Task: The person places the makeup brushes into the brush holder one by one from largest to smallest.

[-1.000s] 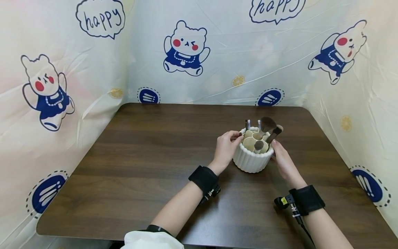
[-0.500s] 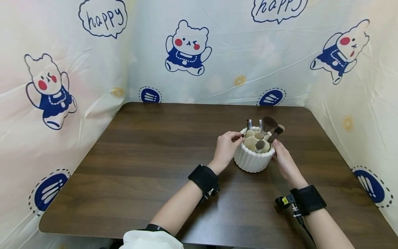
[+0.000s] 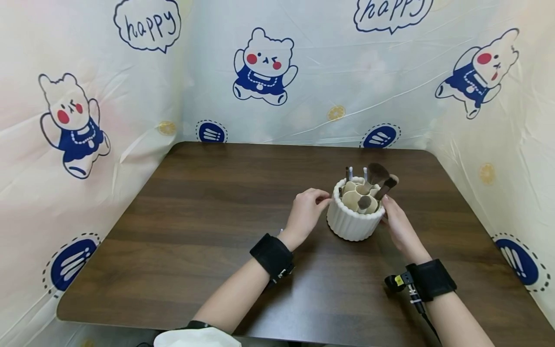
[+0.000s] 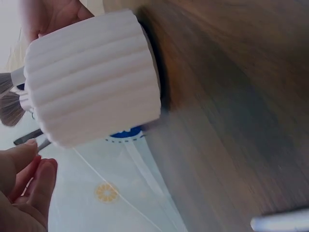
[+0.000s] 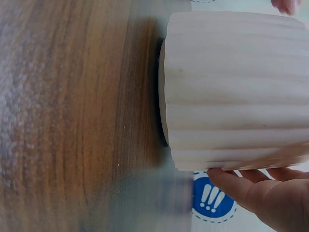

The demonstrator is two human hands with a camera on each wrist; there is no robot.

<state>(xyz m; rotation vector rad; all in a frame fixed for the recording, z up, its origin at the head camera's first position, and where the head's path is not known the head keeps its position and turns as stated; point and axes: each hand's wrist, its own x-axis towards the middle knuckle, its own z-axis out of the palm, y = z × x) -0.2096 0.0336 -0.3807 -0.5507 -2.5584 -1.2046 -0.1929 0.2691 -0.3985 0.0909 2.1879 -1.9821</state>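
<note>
A white ribbed brush holder (image 3: 353,224) stands on the table with several makeup brushes (image 3: 376,172) in its round cream compartments. My left hand (image 3: 303,214) is just left of the holder's rim, holding nothing, thumb and fingertips near each other. A dark slim handle (image 4: 28,137) leans out of the holder close to those fingertips in the left wrist view. On the opposite side, my right hand (image 3: 399,226) rests its thumb and fingers against the holder's wall. In the right wrist view the fingertips (image 5: 224,179) touch the ribs; part of them is hidden behind the holder.
The brown wooden table (image 3: 195,231) has a printed curtain (image 3: 312,62) along its back and sides. A pale slim rod (image 4: 282,222) lies at the lower right of the left wrist view, its kind unclear. A cable hangs from the right wrist camera.
My left hand has drawn back left and down from the holder's rim, letting go of the dark slim piece, which now stands inside the rim. The right hand stays against the holder.
</note>
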